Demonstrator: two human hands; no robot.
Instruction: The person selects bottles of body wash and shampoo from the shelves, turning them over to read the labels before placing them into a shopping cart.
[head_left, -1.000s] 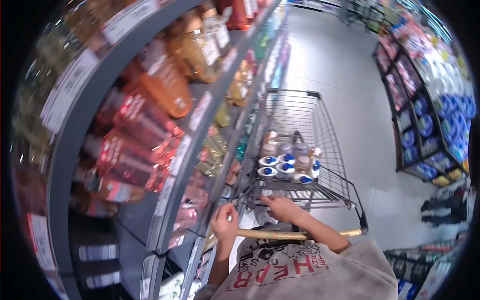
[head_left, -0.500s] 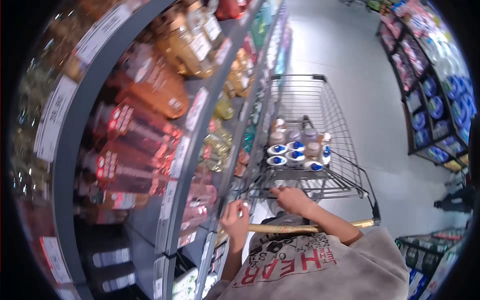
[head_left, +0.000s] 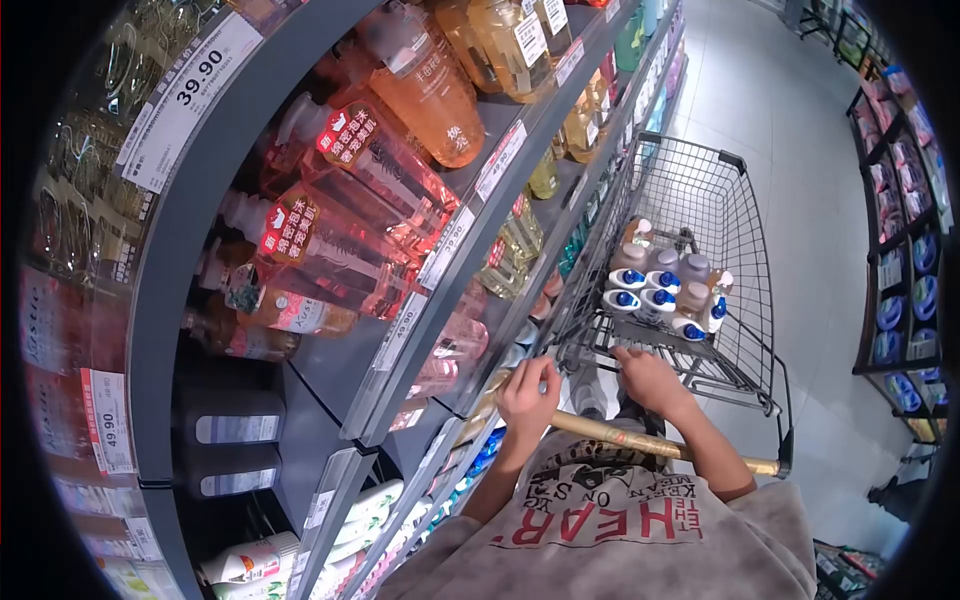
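My left hand (head_left: 528, 396) is held beside the shelf edge, above the left end of the cart's yellow handle bar (head_left: 640, 440). Its fingers are curled in; whether anything small is between them is too small to tell. My right hand (head_left: 650, 380) is over the near end of the cart, beyond the bar, with its fingers bent together; what they hold, if anything, is hidden. Inside the wire shopping cart (head_left: 745, 225) stand several bottles (head_left: 660, 290), some white with blue caps, others with pale purple or brownish tops.
On the left, a tall shelf (head_left: 350, 370) holds pink bottles (head_left: 330, 240), orange bottles (head_left: 430, 100) and price tags. Dark racks (head_left: 865, 200) with blue and pink packages line the right side. Pale floor (head_left: 810, 180) lies between them.
The view has turned left, so the cart, bottles and racks sit further right in it. My left hand's fingers look more upright. Both hands remain near the handle bar.
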